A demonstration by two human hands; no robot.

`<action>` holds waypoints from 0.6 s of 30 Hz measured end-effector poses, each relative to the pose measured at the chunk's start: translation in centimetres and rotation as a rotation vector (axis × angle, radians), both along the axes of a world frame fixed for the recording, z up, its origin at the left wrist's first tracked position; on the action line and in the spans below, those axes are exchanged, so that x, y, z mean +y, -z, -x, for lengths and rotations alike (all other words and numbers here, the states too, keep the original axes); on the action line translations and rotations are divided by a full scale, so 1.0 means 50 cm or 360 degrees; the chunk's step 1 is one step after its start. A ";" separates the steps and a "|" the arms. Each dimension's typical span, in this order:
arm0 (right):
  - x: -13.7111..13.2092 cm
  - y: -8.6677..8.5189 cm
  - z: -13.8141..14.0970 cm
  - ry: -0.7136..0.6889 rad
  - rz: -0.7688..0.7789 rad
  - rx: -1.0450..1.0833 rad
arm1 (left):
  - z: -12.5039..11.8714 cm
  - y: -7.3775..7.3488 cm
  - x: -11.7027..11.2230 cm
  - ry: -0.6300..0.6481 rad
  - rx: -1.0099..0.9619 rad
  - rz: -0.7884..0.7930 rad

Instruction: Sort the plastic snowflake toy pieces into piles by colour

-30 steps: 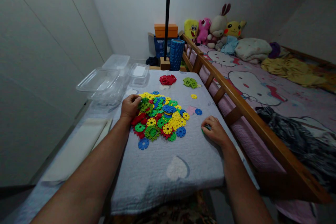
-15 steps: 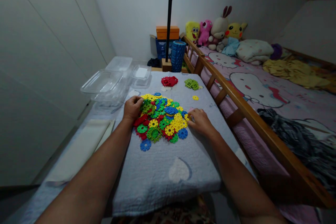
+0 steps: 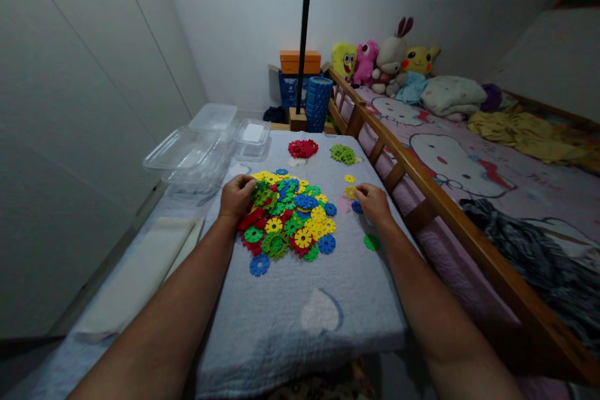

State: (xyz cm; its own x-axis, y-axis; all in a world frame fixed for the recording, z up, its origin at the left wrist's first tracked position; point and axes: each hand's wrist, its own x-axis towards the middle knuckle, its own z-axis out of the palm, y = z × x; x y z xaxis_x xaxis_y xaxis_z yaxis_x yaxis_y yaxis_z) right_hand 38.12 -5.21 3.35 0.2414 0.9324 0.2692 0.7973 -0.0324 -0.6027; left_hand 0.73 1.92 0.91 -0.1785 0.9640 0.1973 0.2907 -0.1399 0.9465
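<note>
The right hand (image 3: pixel 374 202) is pinching a yellow disc (image 3: pixel 347 192) by its right rim, fingers closing narrowly against the thumb, so the disc is pointing left, toward the pile (image 3: pixel 290 215). Just beyond it, farther from the person, a second yellow disc (image 3: pixel 347 179) is lying on the tabletop (image 3: pixel 262 331) with a slight gap between the two. Being round, the held disc is offering no long axis, and its height above the cloth is not showing clearly. A blue disc (image 3: pixel 357 207) is lying below the fingers, partly hidden by the hand, while a green disc (image 3: pixel 372 242) is lying nearer the person, beside the wrist. The left hand (image 3: pixel 235 197) is resting well apart, at the pile's left edge; its fingers are curling close to the thumb, but whether they are gripping a piece, I cannot tell.

As for writing, the blue box (image 3: pixel 287 92) at the back is carrying pale lettering too small to read, the small container (image 3: pixel 244 145) is showing a white label without legible words, and the bed sheet (image 3: pixel 473 169) is bearing a Hello Kitty print
</note>
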 end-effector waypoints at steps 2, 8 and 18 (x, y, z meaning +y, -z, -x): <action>0.037 0.001 -0.024 0.0177 -0.0039 0.0138 | 0.002 0.005 0.002 0.0004 -0.0026 0.0005; 0.126 0.032 -0.069 0.0582 -0.0069 0.0475 | 0.005 0.006 0.001 0.0036 -0.0059 0.0034; 0.167 0.064 -0.081 0.0694 -0.0067 0.0545 | 0.003 -0.012 -0.013 0.0059 -0.0069 0.0045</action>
State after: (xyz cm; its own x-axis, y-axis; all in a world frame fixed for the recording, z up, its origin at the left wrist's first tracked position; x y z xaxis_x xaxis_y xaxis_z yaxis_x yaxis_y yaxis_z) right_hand 42.17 3.14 0.16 0.6830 0.7164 0.1423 0.4735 -0.2859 -0.8331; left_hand 0.56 1.25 1.51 -0.1504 0.9752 0.1625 0.2443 -0.1226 0.9619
